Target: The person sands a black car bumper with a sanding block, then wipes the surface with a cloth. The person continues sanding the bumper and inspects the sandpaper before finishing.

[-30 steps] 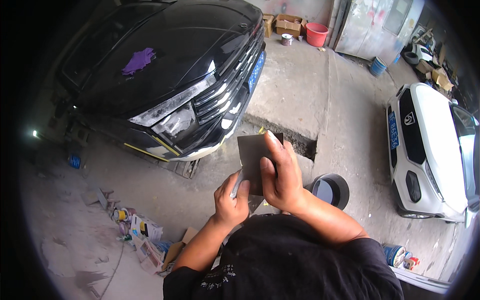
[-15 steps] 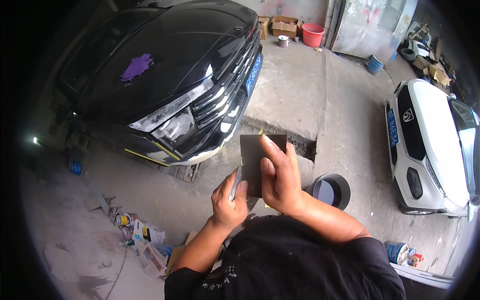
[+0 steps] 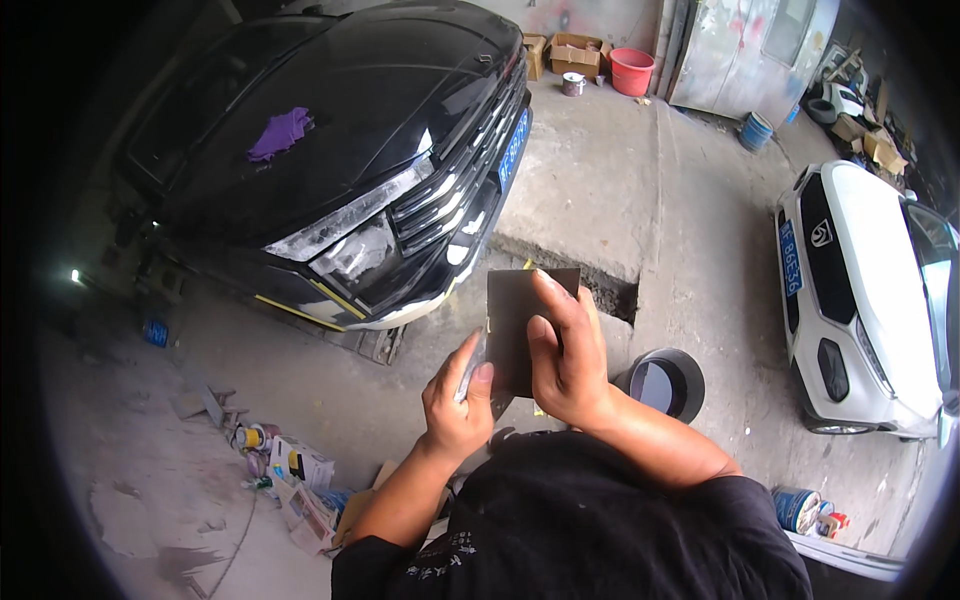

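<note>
In front of my chest I hold up a dark grey-brown rectangular sheet (image 3: pixel 509 320) that looks like sandpaper. My right hand (image 3: pixel 572 365) grips it, with the thumb and a finger lying across its face and other fingers behind its right edge. At its lower left, my left hand (image 3: pixel 457 400) pinches a thin pale grey piece (image 3: pixel 467 378) against the sheet's edge. What that piece is I cannot make out. Ahead to the left stands a black car (image 3: pixel 330 130); whitish sanded patches surround its headlight (image 3: pixel 358 252), with yellow tape (image 3: pixel 335 300) below.
A black bucket (image 3: pixel 690 385) holding liquid stands right of my hands. Beyond them a gravelly pit (image 3: pixel 612 300) breaks the floor. A white car (image 3: pixel 870 290) is at the right. Purple cloth (image 3: pixel 280 135) lies on the black hood. Cartons and cans (image 3: pixel 300 465) clutter the lower left.
The view has shifted slightly, moving the scene a little right. My left index finger has straightened somewhat along the sheet's edge; my right hand keeps its grip.
</note>
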`<act>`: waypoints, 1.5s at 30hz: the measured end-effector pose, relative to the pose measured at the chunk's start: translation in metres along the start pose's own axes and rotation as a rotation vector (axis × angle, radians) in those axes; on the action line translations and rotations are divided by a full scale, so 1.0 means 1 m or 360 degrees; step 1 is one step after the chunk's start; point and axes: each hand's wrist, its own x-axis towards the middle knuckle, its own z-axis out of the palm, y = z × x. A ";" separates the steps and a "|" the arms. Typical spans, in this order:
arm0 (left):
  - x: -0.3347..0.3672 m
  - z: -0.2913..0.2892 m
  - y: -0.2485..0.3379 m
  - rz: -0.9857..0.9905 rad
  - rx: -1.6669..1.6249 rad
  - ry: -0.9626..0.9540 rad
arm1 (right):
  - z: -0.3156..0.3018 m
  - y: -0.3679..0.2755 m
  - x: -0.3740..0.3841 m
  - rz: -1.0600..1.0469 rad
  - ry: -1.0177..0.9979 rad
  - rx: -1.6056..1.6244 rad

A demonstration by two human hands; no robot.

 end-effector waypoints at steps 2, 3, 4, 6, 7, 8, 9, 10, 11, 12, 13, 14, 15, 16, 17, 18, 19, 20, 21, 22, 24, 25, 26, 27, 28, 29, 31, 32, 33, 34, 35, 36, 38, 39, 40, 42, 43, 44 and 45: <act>0.001 0.002 0.000 0.0081 0.0082 0.0054 | -0.001 -0.001 -0.016 0.0219 -0.0056 -0.0005; 0.001 0.004 0.000 0.0119 0.0124 0.0082 | -0.001 0.000 -0.016 0.0183 -0.0039 -0.0088; 0.003 0.001 0.001 0.0119 0.0181 -0.0054 | -0.001 0.001 -0.013 0.0147 -0.0021 -0.0171; 0.002 -0.001 0.001 0.0120 0.0170 -0.0087 | -0.003 0.001 -0.004 0.0119 -0.0025 -0.0217; 0.001 -0.002 0.002 0.0120 0.0164 -0.0104 | -0.004 0.001 -0.002 0.0120 -0.0036 -0.0208; 0.003 -0.002 0.004 0.0039 0.0095 -0.0112 | -0.005 0.001 0.000 0.0118 -0.0044 -0.0202; 0.003 -0.001 0.004 -0.0020 0.0029 -0.0059 | -0.005 0.001 -0.003 0.0142 -0.0067 -0.0192; 0.001 0.001 0.003 -0.0078 -0.0036 -0.0006 | -0.006 0.001 -0.008 0.0170 -0.0087 -0.0183; 0.000 0.002 0.002 -0.0138 -0.0103 0.0051 | -0.005 0.002 -0.017 0.0224 -0.0127 -0.0170; 0.002 0.003 0.000 -0.0118 -0.0106 0.0098 | -0.003 0.004 -0.021 0.0182 -0.0078 0.0001; 0.003 0.004 -0.002 -0.0065 -0.0036 0.0108 | 0.000 0.003 -0.025 0.0077 -0.0036 -0.0072; 0.002 0.004 -0.003 -0.0019 0.0036 0.0114 | 0.004 0.001 -0.025 0.0042 -0.0033 -0.0052; 0.001 0.005 -0.004 0.0027 0.0108 0.0119 | 0.005 0.000 -0.022 0.0020 -0.0041 -0.0041; -0.002 0.008 -0.007 0.0061 0.0167 0.0141 | 0.005 -0.001 -0.020 -0.0007 -0.0059 -0.0027; -0.002 0.008 -0.007 0.0088 0.0197 0.0159 | 0.005 -0.003 -0.015 -0.0025 -0.0083 -0.0026; -0.001 0.008 -0.007 0.0116 0.0227 0.0176 | 0.005 -0.003 -0.012 -0.0043 -0.0107 -0.0024; -0.001 0.008 -0.007 0.0143 0.0258 0.0194 | 0.004 -0.002 -0.015 -0.0004 -0.0131 -0.0024; 0.000 0.008 -0.005 0.0071 0.0184 0.0216 | 0.003 0.001 -0.021 0.0033 -0.0158 -0.0026; 0.003 0.008 -0.001 -0.0001 0.0111 0.0238 | 0.003 0.000 -0.024 0.0033 -0.0163 -0.0015; 0.004 0.008 0.001 -0.0073 0.0037 0.0260 | 0.003 0.000 -0.027 0.0032 -0.0169 -0.0003; 0.004 0.009 -0.001 -0.0053 0.0131 0.0227 | 0.004 -0.005 -0.030 0.0003 -0.0132 -0.0025; 0.003 0.010 -0.002 -0.0043 0.0177 0.0210 | 0.005 -0.006 -0.028 -0.0015 -0.0131 -0.0042; 0.005 0.009 -0.004 0.0017 0.0260 0.0204 | 0.007 -0.007 -0.024 -0.0032 -0.0124 -0.0058; 0.004 0.009 -0.005 0.0081 0.0300 0.0202 | 0.008 -0.007 -0.022 -0.0049 -0.0117 -0.0074; 0.004 0.010 -0.007 0.0144 0.0339 0.0199 | 0.009 -0.003 -0.022 -0.0047 -0.0095 -0.0068; 0.003 0.011 -0.010 0.0207 0.0381 0.0200 | 0.008 -0.002 -0.016 -0.0062 -0.0100 -0.0049; -0.002 0.012 -0.013 0.0124 0.0282 0.0151 | 0.008 0.001 -0.005 -0.0094 -0.0115 -0.0010; -0.003 0.013 -0.013 0.0099 0.0249 0.0134 | 0.006 0.000 0.001 -0.0084 -0.0145 0.0022; -0.004 0.013 -0.013 0.0074 0.0217 0.0118 | 0.005 0.000 0.003 -0.0074 -0.0176 0.0055; -0.005 0.012 -0.013 0.0004 0.0150 0.0093 | 0.004 0.000 0.002 -0.0030 -0.0207 0.0063; -0.003 0.011 -0.012 -0.0024 0.0088 0.0141 | 0.005 0.000 0.002 -0.0024 -0.0208 0.0075; 0.000 0.011 -0.012 -0.0052 0.0025 0.0190 | 0.004 0.000 0.001 -0.0018 -0.0208 0.0087; 0.009 0.010 -0.006 -0.0127 -0.0031 0.0332 | 0.005 0.000 -0.008 0.0009 -0.0228 0.0113; 0.011 0.008 -0.005 -0.0110 0.0013 0.0305 | 0.006 0.000 -0.015 0.0030 -0.0247 0.0126; 0.013 0.006 -0.006 -0.0092 0.0056 0.0277 | 0.008 0.000 -0.018 0.0019 -0.0202 0.0095; 0.012 0.006 -0.008 -0.0011 0.0231 0.0252 | 0.010 -0.003 -0.016 -0.0017 -0.0188 0.0060; 0.011 0.006 -0.009 0.0043 0.0289 0.0237 | 0.011 -0.004 -0.015 -0.0035 -0.0180 0.0042; 0.011 0.006 -0.011 0.0102 0.0343 0.0224 | 0.013 -0.003 -0.013 -0.0043 -0.0140 0.0030; 0.011 0.007 -0.012 0.0161 0.0397 0.0210 | 0.014 -0.002 -0.010 -0.0051 -0.0100 0.0018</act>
